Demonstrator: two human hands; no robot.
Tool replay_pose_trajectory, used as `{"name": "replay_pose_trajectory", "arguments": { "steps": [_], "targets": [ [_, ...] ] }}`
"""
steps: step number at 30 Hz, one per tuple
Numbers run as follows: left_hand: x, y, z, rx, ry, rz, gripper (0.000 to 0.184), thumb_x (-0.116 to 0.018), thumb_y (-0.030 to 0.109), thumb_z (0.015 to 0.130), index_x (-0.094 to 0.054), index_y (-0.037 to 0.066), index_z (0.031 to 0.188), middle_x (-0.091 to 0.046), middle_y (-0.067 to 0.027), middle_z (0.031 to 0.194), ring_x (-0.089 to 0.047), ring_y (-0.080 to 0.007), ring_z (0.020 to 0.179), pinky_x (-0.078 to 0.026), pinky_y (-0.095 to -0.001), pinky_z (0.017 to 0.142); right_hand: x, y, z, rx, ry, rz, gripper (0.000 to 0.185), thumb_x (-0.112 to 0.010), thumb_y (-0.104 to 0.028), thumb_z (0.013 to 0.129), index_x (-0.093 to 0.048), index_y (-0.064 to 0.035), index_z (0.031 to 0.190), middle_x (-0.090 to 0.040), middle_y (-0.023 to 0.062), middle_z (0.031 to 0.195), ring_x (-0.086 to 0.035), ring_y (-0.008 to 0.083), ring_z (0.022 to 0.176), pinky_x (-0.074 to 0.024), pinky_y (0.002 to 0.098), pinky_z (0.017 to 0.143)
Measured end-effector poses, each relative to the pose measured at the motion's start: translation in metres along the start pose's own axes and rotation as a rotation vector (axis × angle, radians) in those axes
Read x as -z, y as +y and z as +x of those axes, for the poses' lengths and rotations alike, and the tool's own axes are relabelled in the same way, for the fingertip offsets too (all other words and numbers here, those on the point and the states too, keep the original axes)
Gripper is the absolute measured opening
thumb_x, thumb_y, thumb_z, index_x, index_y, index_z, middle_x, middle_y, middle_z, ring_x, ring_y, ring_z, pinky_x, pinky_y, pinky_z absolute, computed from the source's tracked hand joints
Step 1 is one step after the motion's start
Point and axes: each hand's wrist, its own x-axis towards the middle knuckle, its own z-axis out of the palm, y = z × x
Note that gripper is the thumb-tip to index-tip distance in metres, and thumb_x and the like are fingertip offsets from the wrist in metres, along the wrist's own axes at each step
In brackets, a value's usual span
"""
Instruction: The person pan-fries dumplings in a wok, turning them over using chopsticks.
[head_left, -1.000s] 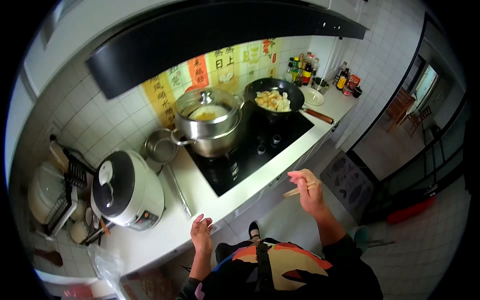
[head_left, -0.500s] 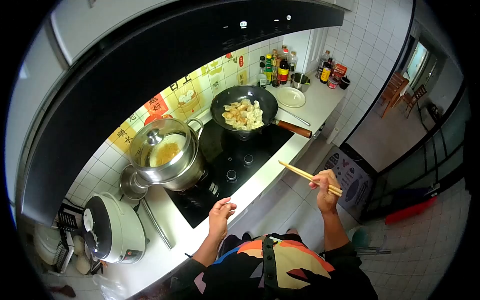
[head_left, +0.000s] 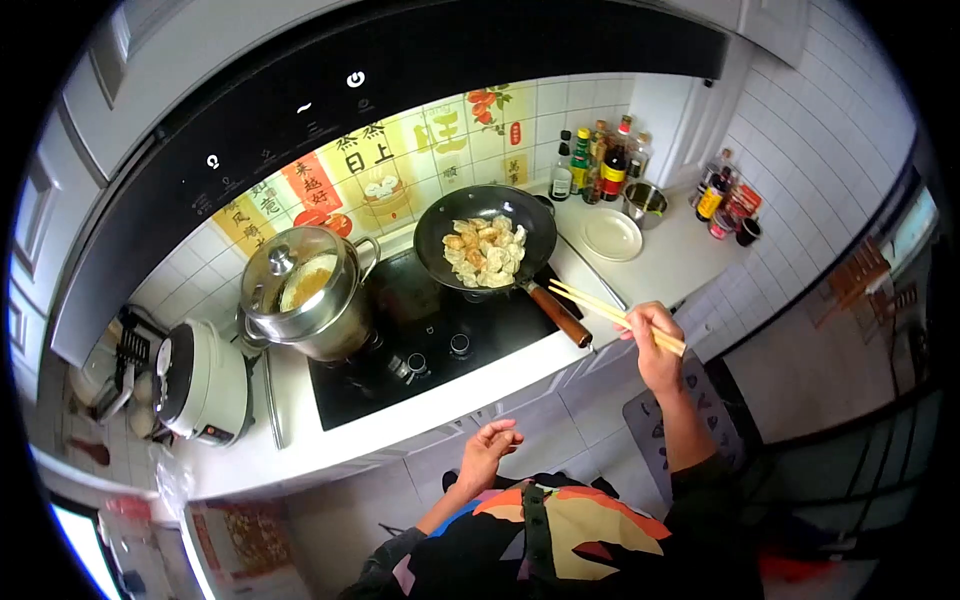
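Holding chopsticks [head_left: 603, 307], R hand [head_left: 656, 347] nearer wok handle [head_left: 558, 315] than b4; L hand [head_left: 485, 455] free.

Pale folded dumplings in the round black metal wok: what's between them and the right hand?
In the head view, slim yellowish wooden chopsticks in the right hand reach partway; beyond their tips is the wok wall.

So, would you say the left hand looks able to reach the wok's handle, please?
Probably yes: the left hand looks empty, and nothing visible stands between it and the wooden handle.
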Motion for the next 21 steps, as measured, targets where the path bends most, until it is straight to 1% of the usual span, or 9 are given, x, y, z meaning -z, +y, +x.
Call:
{"name": "replay_pose_trajectory", "arguments": {
  "steps": [2,4,7,9,10,12,14,17,21],
  "targets": [
    [-0.011,-0.003,-0.002,-0.033,0.039,0.050,0.022,-0.051,0.010,0.078,-0.048,0.001,0.098,-0.056,-0.0084,0.082,-0.053,-0.0144,0.078,-0.042,-0.0252,0.071,0.008,0.021,0.026,-0.153,-0.091,0.023,0.015,-0.044,-0.012,0.082,-0.049,0.0017,0.079,-0.054,0.0080,0.074,-0.054,0.0122,0.063,-0.0432,0.0216,0.056],
    [-0.014,-0.002,-0.007,-0.071,0.157,0.100,0.020,-0.050,0.008,0.078,-0.049,0.002,0.098,-0.056,-0.0074,0.081,-0.053,-0.0132,0.078,-0.042,-0.0247,0.070,-0.001,0.040,0.053,-0.139,-0.140,0.089,0.016,-0.044,-0.014,0.083,-0.049,0.0009,0.083,-0.055,0.0065,0.075,-0.055,0.0113,0.064,-0.0435,0.0218,0.054],
    [-0.011,-0.008,-0.008,-0.119,0.260,0.020,0.020,-0.050,0.008,0.078,-0.049,0.002,0.097,-0.056,-0.0069,0.080,-0.053,-0.0131,0.077,-0.042,-0.0247,0.069,-0.023,0.080,0.090,-0.207,-0.225,0.140,0.017,-0.045,-0.016,0.082,-0.051,-0.0003,0.084,-0.055,0.0037,0.073,-0.055,0.0100,0.064,-0.0436,0.0214,0.053],
    [-0.009,-0.010,-0.002,-0.128,0.323,-0.026,0.019,-0.050,0.008,0.078,-0.050,0.002,0.096,-0.056,-0.0069,0.079,-0.053,-0.0133,0.077,-0.042,-0.0250,0.069,-0.039,0.104,0.112,-0.300,-0.360,0.128,0.019,-0.046,-0.019,0.082,-0.052,-0.0017,0.084,-0.055,0.0019,0.072,-0.055,0.0091,0.063,-0.0436,0.0206,0.052],
    [-0.007,-0.008,0.003,-0.137,0.326,-0.026,0.019,-0.050,0.008,0.078,-0.050,0.002,0.096,-0.056,-0.0069,0.079,-0.053,-0.0133,0.077,-0.042,-0.0250,0.069,-0.048,0.115,0.119,-0.292,-0.364,0.133,0.019,-0.046,-0.019,0.082,-0.052,-0.0017,0.084,-0.055,0.0019,0.072,-0.055,0.0091,0.063,-0.0436,0.0206,0.052],
    [-0.010,-0.009,0.014,-0.153,0.355,-0.017,0.019,-0.050,0.008,0.078,-0.050,0.002,0.096,-0.056,-0.0072,0.079,-0.053,-0.0133,0.076,-0.042,-0.0248,0.068,-0.068,0.135,0.129,-0.424,-0.425,0.132,0.021,-0.047,-0.022,0.081,-0.053,-0.0020,0.084,-0.056,0.0021,0.072,-0.055,0.0085,0.062,-0.0439,0.0201,0.050],
    [-0.013,-0.007,0.026,-0.204,0.349,-0.008,0.019,-0.050,0.009,0.078,-0.050,0.002,0.096,-0.056,-0.0074,0.079,-0.053,-0.0134,0.075,-0.042,-0.0245,0.068,-0.084,0.152,0.134,-0.379,-0.508,0.098,0.021,-0.049,-0.023,0.080,-0.054,-0.0031,0.084,-0.056,0.0021,0.071,-0.055,0.0082,0.061,-0.0442,0.0208,0.049],
    [-0.020,0.000,0.039,-0.222,0.355,-0.063,0.020,-0.051,0.009,0.078,-0.049,0.002,0.096,-0.056,-0.0072,0.079,-0.053,-0.0129,0.076,-0.042,-0.0240,0.068,-0.107,0.183,0.137,-0.400,-0.624,0.160,0.020,-0.049,-0.023,0.080,-0.054,-0.0035,0.084,-0.056,0.0023,0.070,-0.055,0.0085,0.059,-0.0443,0.0212,0.048],
    [-0.033,0.001,0.049,-0.243,0.415,-0.041,0.020,-0.051,0.009,0.078,-0.050,0.002,0.096,-0.056,-0.0069,0.078,-0.053,-0.0120,0.075,-0.042,-0.0238,0.068,-0.114,0.191,0.141,-0.418,-0.712,0.083,0.019,-0.050,-0.020,0.079,-0.055,-0.0016,0.081,-0.057,0.0033,0.069,-0.054,0.0081,0.057,-0.0441,0.0219,0.049]
  ]
}}
